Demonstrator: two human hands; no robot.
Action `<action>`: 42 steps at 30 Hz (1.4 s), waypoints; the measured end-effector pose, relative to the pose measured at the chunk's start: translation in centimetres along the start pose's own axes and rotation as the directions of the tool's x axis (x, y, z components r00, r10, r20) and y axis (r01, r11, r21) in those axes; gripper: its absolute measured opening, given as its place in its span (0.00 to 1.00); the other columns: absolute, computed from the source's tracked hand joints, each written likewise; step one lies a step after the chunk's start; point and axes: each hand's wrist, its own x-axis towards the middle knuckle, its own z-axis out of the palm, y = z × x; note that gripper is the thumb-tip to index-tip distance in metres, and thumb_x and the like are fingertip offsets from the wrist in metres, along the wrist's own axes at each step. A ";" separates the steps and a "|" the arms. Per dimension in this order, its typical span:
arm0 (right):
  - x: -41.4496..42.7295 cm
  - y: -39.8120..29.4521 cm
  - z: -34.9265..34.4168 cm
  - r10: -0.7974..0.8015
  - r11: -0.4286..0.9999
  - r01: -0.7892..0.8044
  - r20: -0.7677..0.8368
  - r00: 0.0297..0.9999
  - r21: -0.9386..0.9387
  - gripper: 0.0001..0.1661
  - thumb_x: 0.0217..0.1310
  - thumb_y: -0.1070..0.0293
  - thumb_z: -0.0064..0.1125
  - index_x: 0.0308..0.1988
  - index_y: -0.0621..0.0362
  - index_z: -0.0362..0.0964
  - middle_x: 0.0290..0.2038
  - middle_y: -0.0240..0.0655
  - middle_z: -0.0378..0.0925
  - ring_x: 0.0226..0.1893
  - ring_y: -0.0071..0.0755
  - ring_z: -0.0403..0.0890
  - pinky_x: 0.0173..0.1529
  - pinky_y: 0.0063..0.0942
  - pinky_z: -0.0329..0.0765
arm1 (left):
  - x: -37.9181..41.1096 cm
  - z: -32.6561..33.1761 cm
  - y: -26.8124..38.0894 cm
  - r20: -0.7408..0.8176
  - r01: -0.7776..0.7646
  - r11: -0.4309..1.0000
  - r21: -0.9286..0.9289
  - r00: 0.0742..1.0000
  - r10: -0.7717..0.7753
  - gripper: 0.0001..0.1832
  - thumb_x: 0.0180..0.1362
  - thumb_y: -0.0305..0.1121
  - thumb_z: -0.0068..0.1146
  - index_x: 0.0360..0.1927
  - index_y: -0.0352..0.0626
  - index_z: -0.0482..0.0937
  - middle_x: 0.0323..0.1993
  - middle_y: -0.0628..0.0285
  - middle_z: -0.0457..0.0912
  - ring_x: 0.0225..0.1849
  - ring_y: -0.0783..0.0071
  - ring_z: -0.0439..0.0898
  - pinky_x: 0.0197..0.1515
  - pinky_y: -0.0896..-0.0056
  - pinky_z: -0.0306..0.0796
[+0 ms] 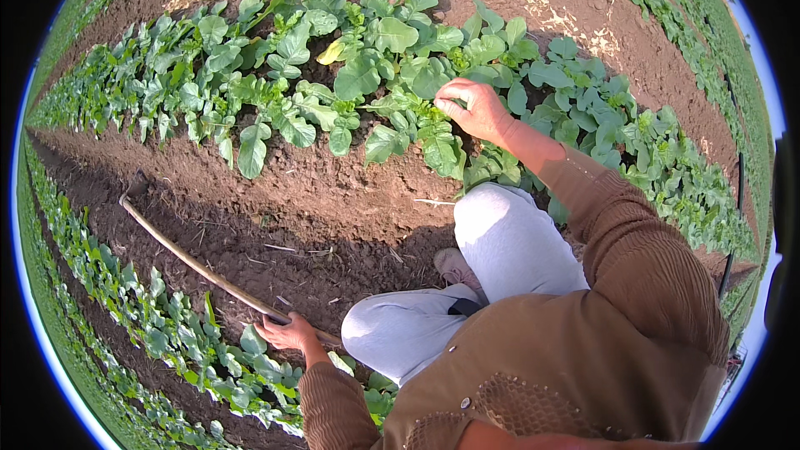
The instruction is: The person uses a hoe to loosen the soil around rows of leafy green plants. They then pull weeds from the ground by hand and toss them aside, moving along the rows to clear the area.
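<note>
My left hand (287, 330) is closed around the wooden handle of a hoe (194, 262), near its lower end by my knee. A dark patch or object shows on the handle at my fingers; its nature is unclear. The hoe lies slanting across the furrow, with its metal blade (137, 184) on the soil at the far left. Over a row of broad-leaved green plants (356, 78), my right hand (475, 106) reaches in with thumb and fingers bent together, close against the leaves. Whether a leaf is pinched between them cannot be made out.
Bare, crumbly soil (331, 194) with bits of dry straw lies between the rows. A second plant row (206, 350) runs at lower left. My bent knees (500, 225) and a shoe (456, 269) are in the furrow. Dark tubing (740, 187) runs at right.
</note>
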 end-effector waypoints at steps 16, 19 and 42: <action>-19.9 -3.7 -4.1 0.020 0.999 -0.022 0.047 0.999 0.042 0.05 0.53 0.74 0.58 0.34 0.58 0.75 0.38 0.35 0.77 0.40 0.40 0.78 0.44 0.34 0.74 | 0.5 1.8 -2.2 0.028 -0.020 0.997 0.071 0.999 0.018 0.35 0.42 0.43 0.62 0.58 0.52 0.67 0.67 0.59 0.56 0.67 0.58 0.55 0.60 0.43 0.53; -22.1 -4.1 -5.7 0.111 0.994 -0.112 0.045 0.993 0.010 0.10 0.54 0.69 0.59 0.39 0.57 0.74 0.42 0.35 0.76 0.44 0.42 0.75 0.49 0.37 0.72 | 0.4 2.5 -2.7 0.028 -0.043 0.996 0.084 0.999 0.041 0.35 0.42 0.44 0.62 0.58 0.52 0.67 0.66 0.59 0.56 0.67 0.58 0.55 0.60 0.43 0.54; -17.0 -8.2 1.1 -0.312 0.836 0.483 0.499 0.809 -0.261 0.19 0.56 0.57 0.56 0.46 0.56 0.73 0.54 0.37 0.69 0.60 0.43 0.63 0.63 0.42 0.54 | -13.2 -20.9 -20.4 0.119 0.317 0.317 -0.894 0.850 -0.513 0.06 0.59 0.25 0.50 0.31 0.35 0.78 0.26 0.61 0.81 0.26 0.78 0.80 0.30 0.80 0.72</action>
